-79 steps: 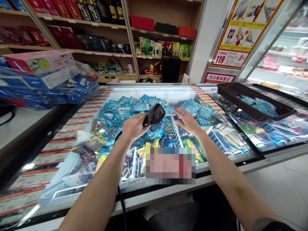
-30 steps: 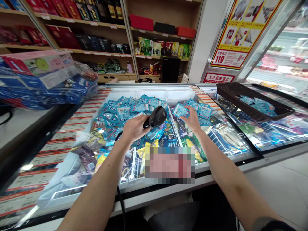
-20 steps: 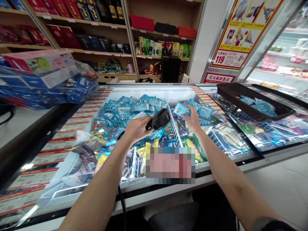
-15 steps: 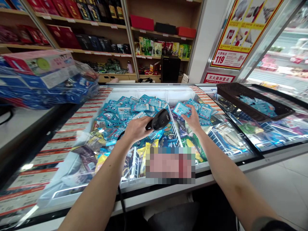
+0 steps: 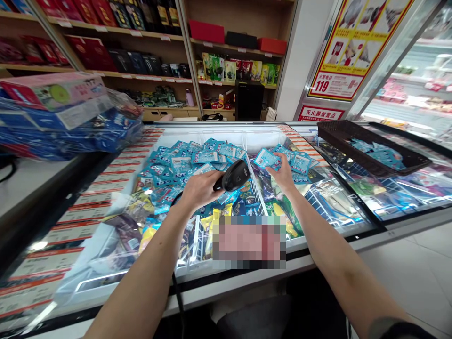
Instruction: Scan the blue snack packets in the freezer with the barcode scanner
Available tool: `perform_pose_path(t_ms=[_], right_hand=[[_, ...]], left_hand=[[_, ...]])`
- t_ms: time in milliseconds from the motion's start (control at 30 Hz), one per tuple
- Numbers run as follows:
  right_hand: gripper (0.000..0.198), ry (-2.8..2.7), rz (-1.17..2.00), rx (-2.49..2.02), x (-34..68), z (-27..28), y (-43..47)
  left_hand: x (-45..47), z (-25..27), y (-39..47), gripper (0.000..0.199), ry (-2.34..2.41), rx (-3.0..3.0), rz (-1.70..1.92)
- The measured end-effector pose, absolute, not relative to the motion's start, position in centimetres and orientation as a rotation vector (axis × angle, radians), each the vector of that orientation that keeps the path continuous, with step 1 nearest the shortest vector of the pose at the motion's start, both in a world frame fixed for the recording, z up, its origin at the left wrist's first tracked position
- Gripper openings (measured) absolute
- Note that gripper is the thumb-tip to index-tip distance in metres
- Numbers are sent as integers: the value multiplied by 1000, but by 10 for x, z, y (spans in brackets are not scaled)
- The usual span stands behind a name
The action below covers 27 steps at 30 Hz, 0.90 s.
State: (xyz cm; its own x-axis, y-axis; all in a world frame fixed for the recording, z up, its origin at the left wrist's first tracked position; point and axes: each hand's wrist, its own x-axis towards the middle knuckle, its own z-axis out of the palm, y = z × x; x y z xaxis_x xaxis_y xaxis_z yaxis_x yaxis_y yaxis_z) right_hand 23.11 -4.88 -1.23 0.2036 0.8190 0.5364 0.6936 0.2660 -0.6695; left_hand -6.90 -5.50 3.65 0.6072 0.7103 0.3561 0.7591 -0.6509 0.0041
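My left hand (image 5: 201, 189) is wrapped round the grip of a black barcode scanner (image 5: 235, 177), whose head points to the right. A black cable hangs down near my left wrist. At the right, my right hand (image 5: 282, 172) pinches the edge of a small blue-and-white packet (image 5: 263, 158), with its label side up. Several like packets (image 5: 300, 162) lie just beyond and right of my fingers. A wide pile of the same blue packets (image 5: 183, 162) spreads over the freezer's glass top, left of the scanner.
Bagged frozen goods (image 5: 212, 230) in wire baskets show through the glass. A dark brown basket (image 5: 339, 136) with more blue packets stands at the right. Plastic-wrapped boxes (image 5: 63, 117) are stacked at the left. Stocked shelves (image 5: 148, 77) and a black computer tower (image 5: 249, 101) stand behind.
Both hands keep almost the same place, with the scanner and the packet still held. The whole view has shifted very slightly.
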Motion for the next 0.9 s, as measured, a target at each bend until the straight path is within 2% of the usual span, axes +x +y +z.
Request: perform_pose_path(t_ms=[567, 900], right_hand=[[54, -1509, 153, -1476, 232, -12, -48], [54, -1215, -65, -1668, 252, -1, -50]], left_hand=[[-67, 36, -55, 38, -1218, -2685, -495], [-71, 31, -51, 35, -1241, -2574, -589]])
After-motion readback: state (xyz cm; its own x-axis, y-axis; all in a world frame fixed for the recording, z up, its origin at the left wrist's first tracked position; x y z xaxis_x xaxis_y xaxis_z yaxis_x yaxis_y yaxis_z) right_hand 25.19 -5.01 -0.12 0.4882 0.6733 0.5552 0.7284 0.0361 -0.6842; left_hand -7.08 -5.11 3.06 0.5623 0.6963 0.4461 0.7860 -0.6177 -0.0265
